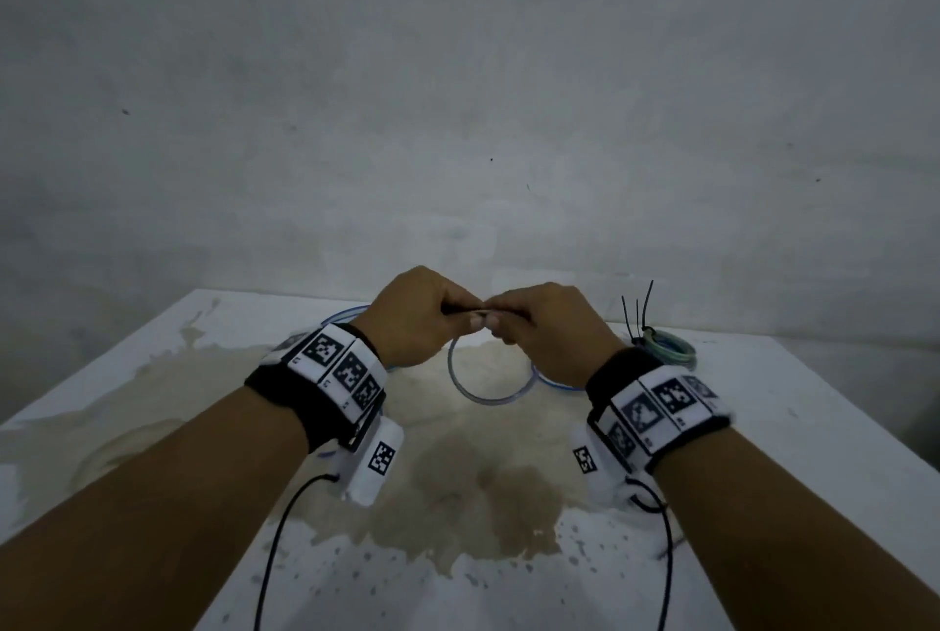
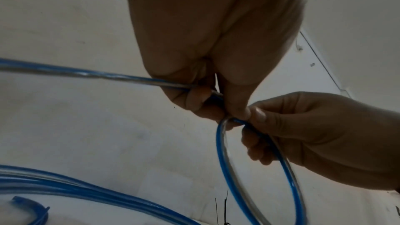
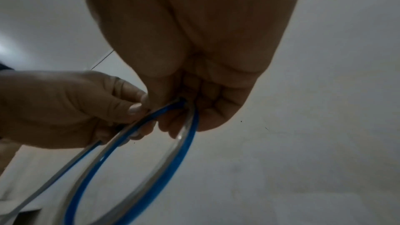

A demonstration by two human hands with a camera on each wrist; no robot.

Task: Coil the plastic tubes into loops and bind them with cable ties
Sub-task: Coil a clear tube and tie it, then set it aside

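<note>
A clear plastic tube with a blue stripe (image 1: 460,389) hangs as a loop below both hands, above the table. My left hand (image 1: 422,315) and right hand (image 1: 539,320) meet thumb to thumb and pinch the top of the loop. In the left wrist view the left fingers (image 2: 199,98) curl round the tube (image 2: 225,168), and the right hand (image 2: 303,131) grips it just beside them. In the right wrist view the tube (image 3: 181,156) runs out of the right fist (image 3: 194,109), with the left hand (image 3: 75,109) alongside. More tube (image 2: 65,187) trails on the table at the left.
A bound coil of greenish tube (image 1: 666,348) lies at the table's far right, with black cable ties (image 1: 638,320) sticking up beside it. The white table (image 1: 152,376) has a large brown stain in its middle. A grey wall rises right behind it.
</note>
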